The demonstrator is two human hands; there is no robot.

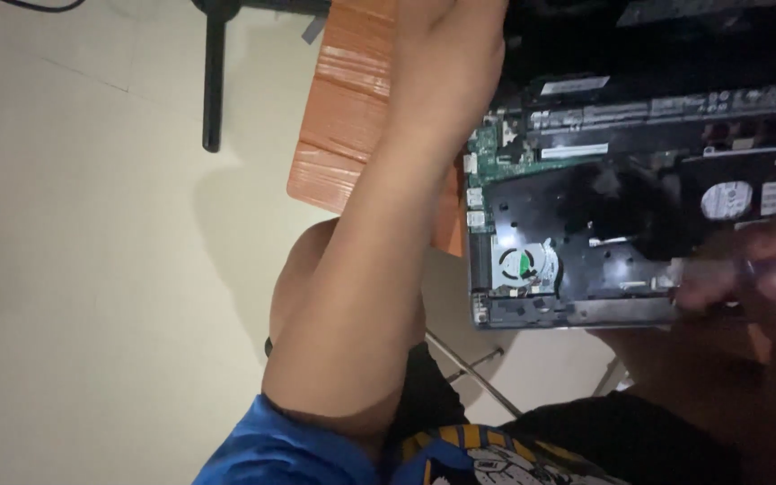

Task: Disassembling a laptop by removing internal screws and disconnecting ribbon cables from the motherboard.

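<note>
Opened laptop [639,207] lying base-up on the orange tabletop [352,108], its bottom cover off. The shell holds a green circuit board [496,148], a cooling fan [524,266] at the near left corner and black shielding. The left hand [451,54] rests at the far left edge; its fingers are out of view, so their state cannot be told. The right hand [765,269], blurred, grips a slim pale tool [702,268] over the near edge. The assembly appears rigid but fragile; handling is judged safest by the chassis edges.
</note>
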